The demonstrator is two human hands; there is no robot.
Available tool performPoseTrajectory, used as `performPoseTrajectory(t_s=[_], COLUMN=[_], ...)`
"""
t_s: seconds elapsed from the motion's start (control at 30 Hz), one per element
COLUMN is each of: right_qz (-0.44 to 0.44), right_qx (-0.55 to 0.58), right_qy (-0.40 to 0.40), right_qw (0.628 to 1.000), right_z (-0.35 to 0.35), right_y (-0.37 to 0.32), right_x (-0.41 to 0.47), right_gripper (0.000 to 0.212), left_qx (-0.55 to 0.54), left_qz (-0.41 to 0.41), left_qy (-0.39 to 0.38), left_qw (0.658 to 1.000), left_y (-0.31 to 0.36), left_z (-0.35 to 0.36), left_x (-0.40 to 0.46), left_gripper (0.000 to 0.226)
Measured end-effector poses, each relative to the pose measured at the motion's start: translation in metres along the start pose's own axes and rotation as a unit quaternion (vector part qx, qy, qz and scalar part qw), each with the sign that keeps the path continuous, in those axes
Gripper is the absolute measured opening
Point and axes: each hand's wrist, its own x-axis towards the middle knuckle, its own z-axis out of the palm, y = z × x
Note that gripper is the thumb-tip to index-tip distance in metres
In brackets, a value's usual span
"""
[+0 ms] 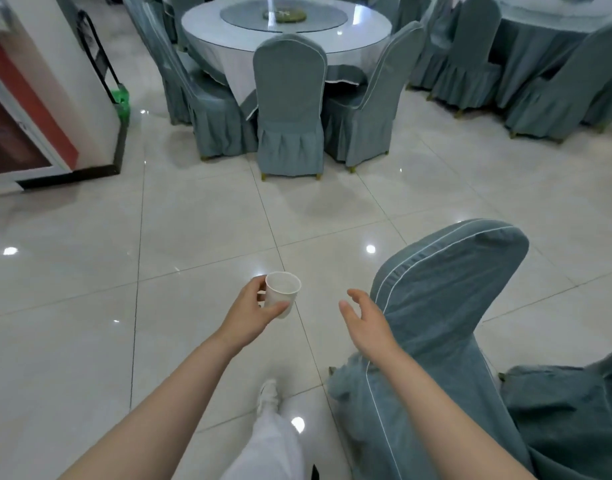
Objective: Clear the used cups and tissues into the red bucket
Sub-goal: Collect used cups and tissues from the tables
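Note:
My left hand (252, 311) grips a small white paper cup (282, 295) upright over the tiled floor, thumb and fingers curled round its side. The cup looks empty inside. My right hand (365, 322) hovers to the right of the cup with fingers spread and relaxed, holding nothing, close to the back of a grey-blue covered chair (449, 292). No red bucket and no tissues are in view.
A round table (366, 20) with a glass turntable stands ahead, ringed by covered chairs (290, 109). A second table (539, 32) is at the far right. A pillar base (72, 98) and a black trolley (102, 64) stand left. Glossy floor tiles lie between.

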Motion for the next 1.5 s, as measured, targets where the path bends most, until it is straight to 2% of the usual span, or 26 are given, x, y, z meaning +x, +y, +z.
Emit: performPoseTrajectory(t_s=[0.13,0.37,0.63,0.8,0.9,1.03,1.3,1.5], right_qz=[0.013,0.087,0.150,0.177,0.188,0.224,0.275,0.322], right_qx=[-0.002,0.093,0.153,0.179,0.173,0.183,0.228,0.238], right_qy=[0.027,0.093,0.183,0.239,0.247,0.276,0.428,0.510], right_qw=[1.000,0.987,0.960,0.938,0.935,0.917,0.830,0.761], right_z=[0.000,-0.015,-0.055,-0.109,-0.147,-0.191,-0.281,-0.350], right_y=[-0.029,-0.068,-0.067,-0.044,-0.024,0.002,0.049,0.101], right_x=[0.082,0.192,0.283,0.342,0.371,0.393,0.404,0.410], right_gripper=[0.050,0.048,0.045,0.047,0.049,0.051,0.049,0.050], left_qx=[0.024,0.054,0.057,0.067,0.083,0.108,0.117,0.147], left_qz=[0.012,0.027,0.042,0.067,0.078,0.085,0.099,0.123], left_qy=[-0.047,-0.113,-0.180,-0.241,-0.278,-0.320,-0.431,-0.531], left_qw=[0.999,0.992,0.981,0.966,0.954,0.938,0.889,0.826], left_y=[0.027,0.064,0.102,0.141,0.167,0.201,0.265,0.310], left_z=[-0.017,-0.024,0.025,0.089,0.131,0.190,0.334,0.469], left_x=[0.105,0.245,0.370,0.449,0.495,0.541,0.586,0.612], left_gripper=[0.046,0.043,0.046,0.043,0.040,0.049,0.042,0.046])
